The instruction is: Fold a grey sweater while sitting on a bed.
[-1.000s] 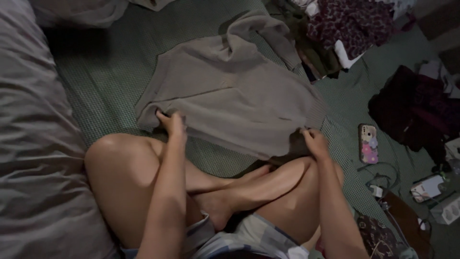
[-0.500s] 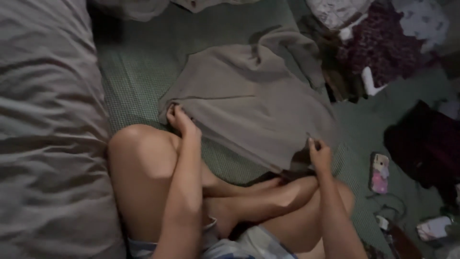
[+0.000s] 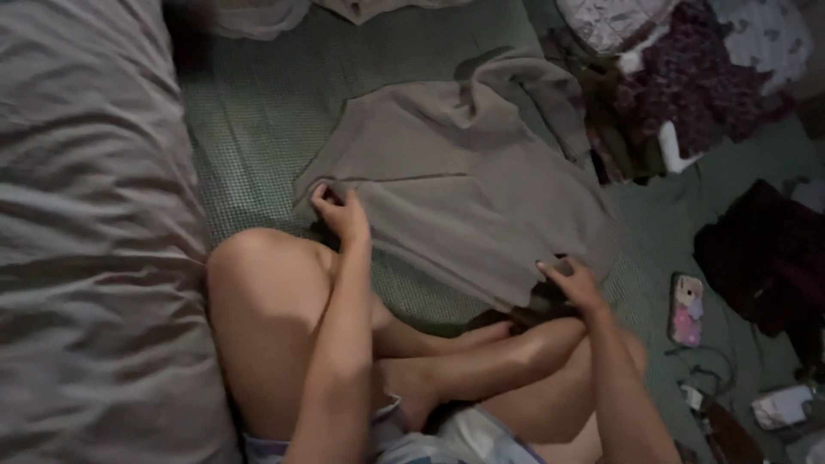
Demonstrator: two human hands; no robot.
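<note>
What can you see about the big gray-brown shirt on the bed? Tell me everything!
The gray-brown shirt looks like soft, plain knit cloth. It lies spread out, mostly flat, on the green checked sheet, with one sleeve bunched and wrinkled at the top. The left hand grips its near left corner, and the right hand pinches its near right corner, just in front of the person's crossed legs. A fold line runs across its middle.

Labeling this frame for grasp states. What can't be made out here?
Head view only:
- Left hand fingertips: curled into the grey garment hem, so the grip is unclear.
- Right hand fingers: motion-blurred over the garment's lower corner.
- Phone: case pattern too dim to make out.
- Dark clothes pile: cut off by the right edge.
</note>
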